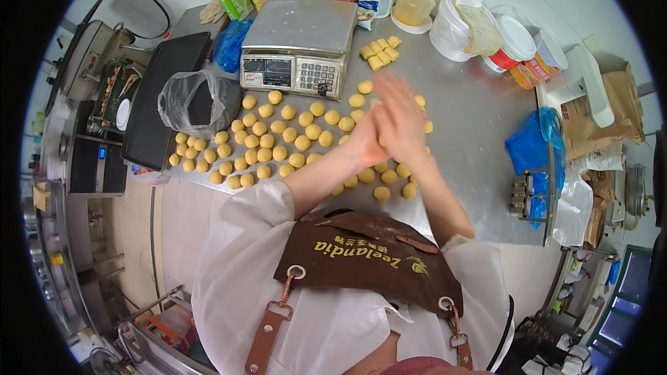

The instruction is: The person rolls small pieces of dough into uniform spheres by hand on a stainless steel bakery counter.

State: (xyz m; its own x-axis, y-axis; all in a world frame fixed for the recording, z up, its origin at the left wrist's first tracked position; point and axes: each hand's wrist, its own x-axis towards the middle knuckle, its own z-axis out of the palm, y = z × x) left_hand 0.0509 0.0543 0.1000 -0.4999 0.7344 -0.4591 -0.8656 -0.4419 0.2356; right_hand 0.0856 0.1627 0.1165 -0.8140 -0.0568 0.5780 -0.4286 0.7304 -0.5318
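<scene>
Fingers [393,92] are extended and blurred, left hand [364,143] and right hand [401,130] brought palm to palm; whether anything is enclosed cannot be told. Rolling seems in progress. Balls [303,143] are mostly spread from six to nine o'clock, cut pieces [376,62] at twelve. Next, presumably, both hands must be parted.

My view is bright and evenly lit, with soft sheen across the steel tabletop [479,160]. I see the right hand [401,119] motion-blurred near centre; lines bend toward black corners.
</scene>
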